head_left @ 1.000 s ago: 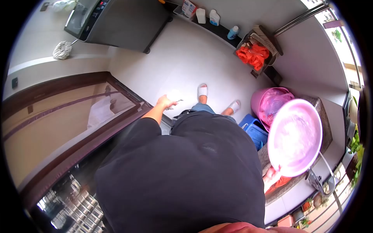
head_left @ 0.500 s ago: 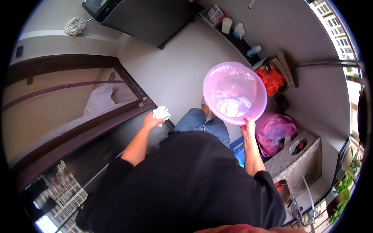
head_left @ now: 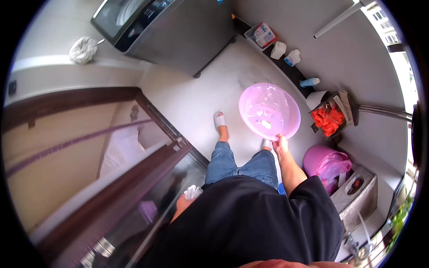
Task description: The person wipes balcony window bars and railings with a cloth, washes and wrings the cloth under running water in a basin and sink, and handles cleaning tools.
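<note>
My right hand (head_left: 281, 145) grips the near rim of a pink plastic basin (head_left: 270, 109), thumb over the edge. The basin hangs tilted in front of my legs, its inside facing me, with bright glints on its bottom. Down at my left side, my left hand (head_left: 182, 203) is closed on a crumpled white cloth (head_left: 193, 192). Part of that hand and its fingers are hidden by the cloth and my black shirt.
A grey washing machine (head_left: 178, 38) stands ahead, with a mop head (head_left: 83, 50) left of it. Bottles (head_left: 292, 58) line a dark ledge at right. A dustpan with orange-red stuff (head_left: 328, 119), a pink bucket (head_left: 322, 160) and a stone sink (head_left: 357, 196) are nearer. A dark-framed glass door (head_left: 147, 169) is at left.
The basin has dropped lower and tilted away from me, still in my right hand. My left hand has drawn back to my side with the cloth. My legs are now apart, one foot forward.
</note>
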The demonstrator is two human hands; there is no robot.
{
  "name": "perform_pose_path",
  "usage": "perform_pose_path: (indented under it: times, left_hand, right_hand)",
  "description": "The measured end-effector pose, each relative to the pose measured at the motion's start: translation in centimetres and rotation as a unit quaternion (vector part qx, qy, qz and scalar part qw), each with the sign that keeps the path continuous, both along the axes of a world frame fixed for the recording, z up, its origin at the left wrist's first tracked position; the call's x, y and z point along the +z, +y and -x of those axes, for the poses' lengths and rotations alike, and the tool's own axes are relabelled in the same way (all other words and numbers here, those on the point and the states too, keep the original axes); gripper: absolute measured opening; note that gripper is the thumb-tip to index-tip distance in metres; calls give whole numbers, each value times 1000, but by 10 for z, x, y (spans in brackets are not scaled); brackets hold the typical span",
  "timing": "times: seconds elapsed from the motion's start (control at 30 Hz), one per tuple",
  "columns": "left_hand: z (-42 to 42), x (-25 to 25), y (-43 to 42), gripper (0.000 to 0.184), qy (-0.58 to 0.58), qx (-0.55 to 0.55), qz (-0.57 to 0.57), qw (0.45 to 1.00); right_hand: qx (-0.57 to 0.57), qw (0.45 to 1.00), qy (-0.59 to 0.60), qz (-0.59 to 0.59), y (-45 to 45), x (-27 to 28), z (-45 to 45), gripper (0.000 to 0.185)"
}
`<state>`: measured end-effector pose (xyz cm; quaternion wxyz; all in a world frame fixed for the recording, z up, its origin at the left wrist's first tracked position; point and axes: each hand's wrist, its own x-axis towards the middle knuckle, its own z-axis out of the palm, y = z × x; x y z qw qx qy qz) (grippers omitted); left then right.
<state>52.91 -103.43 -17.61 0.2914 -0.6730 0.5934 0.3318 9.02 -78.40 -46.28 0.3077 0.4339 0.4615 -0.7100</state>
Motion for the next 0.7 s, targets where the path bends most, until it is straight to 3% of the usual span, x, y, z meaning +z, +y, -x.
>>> perform_pose_path:
  times: [0.1,0.3,0.43,0.6,0.7]
  left_hand:
    - [1,13,-53,69,-9,14,-32,999]
    - [-22,-74,-185,60,140,-19,-39,989]
    - [34,-63,-246,62,193,46,-79,977]
    - [70,-52,-293,62,174,8,-113,978]
    - [79,-47,-312,61,158,-50,-104,981]
  right_hand:
    - [-35,998,-52,-14,-19,22,-26,41]
    - [-155,987,-30,-6,-66,47,-53,35]
    - [-203,979,-15,-15,-82,42,-50,31]
    - [-176,974,-57,-134,-108,14,6,28]
    - [-224,963,-20,-148,-128,-1,39,26]
